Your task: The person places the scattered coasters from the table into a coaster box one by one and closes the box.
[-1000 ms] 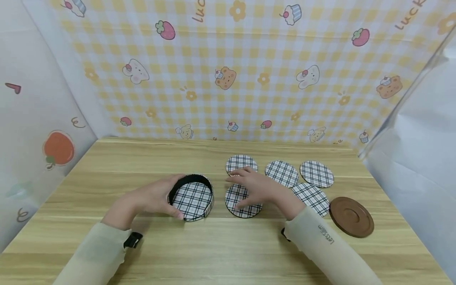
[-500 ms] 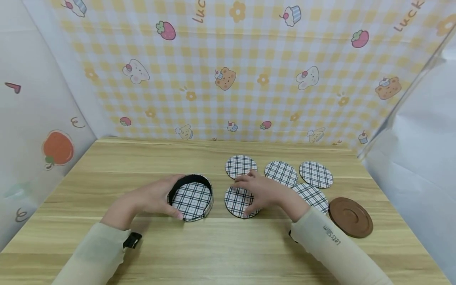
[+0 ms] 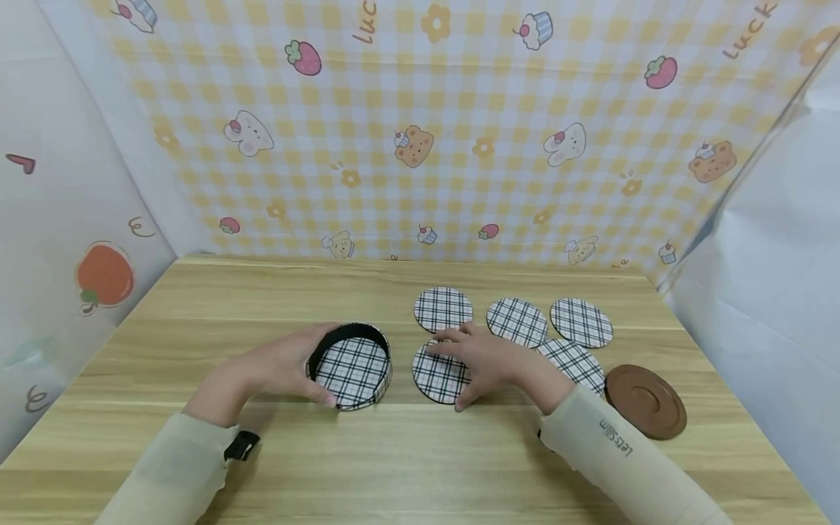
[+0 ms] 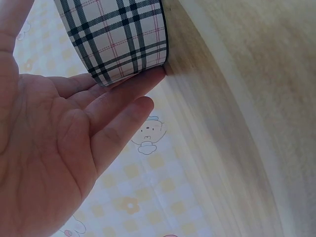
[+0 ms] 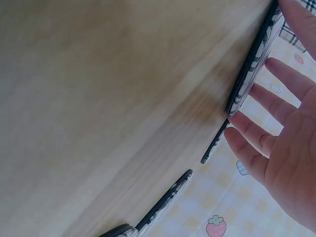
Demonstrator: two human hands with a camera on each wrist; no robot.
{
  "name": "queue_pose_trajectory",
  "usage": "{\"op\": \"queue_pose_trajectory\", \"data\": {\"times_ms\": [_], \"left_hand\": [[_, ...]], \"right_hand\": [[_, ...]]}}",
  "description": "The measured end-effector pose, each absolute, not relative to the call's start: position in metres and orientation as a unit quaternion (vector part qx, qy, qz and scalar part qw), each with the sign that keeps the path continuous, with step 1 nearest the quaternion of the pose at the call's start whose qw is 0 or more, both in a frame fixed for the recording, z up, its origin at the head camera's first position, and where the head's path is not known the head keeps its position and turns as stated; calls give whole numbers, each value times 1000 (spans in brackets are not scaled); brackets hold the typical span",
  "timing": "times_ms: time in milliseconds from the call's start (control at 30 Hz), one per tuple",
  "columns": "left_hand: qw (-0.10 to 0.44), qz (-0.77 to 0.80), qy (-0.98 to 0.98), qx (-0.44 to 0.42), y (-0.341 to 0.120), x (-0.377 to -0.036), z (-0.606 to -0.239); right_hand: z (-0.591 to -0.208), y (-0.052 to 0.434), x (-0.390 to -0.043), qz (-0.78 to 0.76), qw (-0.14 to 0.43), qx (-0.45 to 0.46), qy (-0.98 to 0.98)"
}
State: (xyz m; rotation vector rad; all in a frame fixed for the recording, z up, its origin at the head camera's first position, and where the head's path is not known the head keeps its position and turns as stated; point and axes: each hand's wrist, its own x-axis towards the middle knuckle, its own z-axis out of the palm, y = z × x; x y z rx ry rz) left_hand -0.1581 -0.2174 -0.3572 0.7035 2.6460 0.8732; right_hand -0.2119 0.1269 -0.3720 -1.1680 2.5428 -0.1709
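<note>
The left hand (image 3: 275, 368) cups the left side of a round holder (image 3: 351, 364) near the middle of the wooden table (image 3: 420, 467), fingers curled round its wall; the wrist view shows fingertips (image 4: 148, 81) against the plaid wall where it meets the wood. A coaster already lies flat inside. Just right of the holder lies another coaster (image 3: 438, 373), and the right hand (image 3: 495, 361) is on it — fingers spread across the far edge, thumb at the near edge, the disc pinched between them. From the right wrist view the coaster (image 5: 254, 61) looks tipped up at one edge, though that is hard to be sure of.

To do this well, I judge the thin disc wants lifting by its rim with the thumb under one side, not pressing from above, since it lies flush on smooth wood. The holder's opening looks barely wider than a coaster, so bracing it with the left hand and keeping the disc level should avoid snagging on the black rim.

The coasters are thin, flat, stiff-looking circles — white plaid faces with dark edges. Four more lie to the right and behind (image 3: 443, 308) (image 3: 517, 321) (image 3: 581, 322) (image 3: 572, 362), one overlapped by a brown, glossy round lid (image 3: 645, 401) with a recessed centre.
</note>
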Motion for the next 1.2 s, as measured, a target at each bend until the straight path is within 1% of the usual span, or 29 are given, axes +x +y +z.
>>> {"op": "queue_pose_trajectory", "data": {"times_ms": [267,833,1067,1200], "left_hand": [[139,293,918,229,-216,-158,-358],[136,295,916,237,-216,-157,-357],[136,300,914,238,-217,-159,-359],[138,290,919,230,-217,-159,-358]], "right_hand": [[-372,128,-212,-69,175,-417,889],[-370,132,-210,-68,160,-419,891],[-367,132,-209,-60,122,-422,896],[-364,131,-208,-67,116,-427,894]]}}
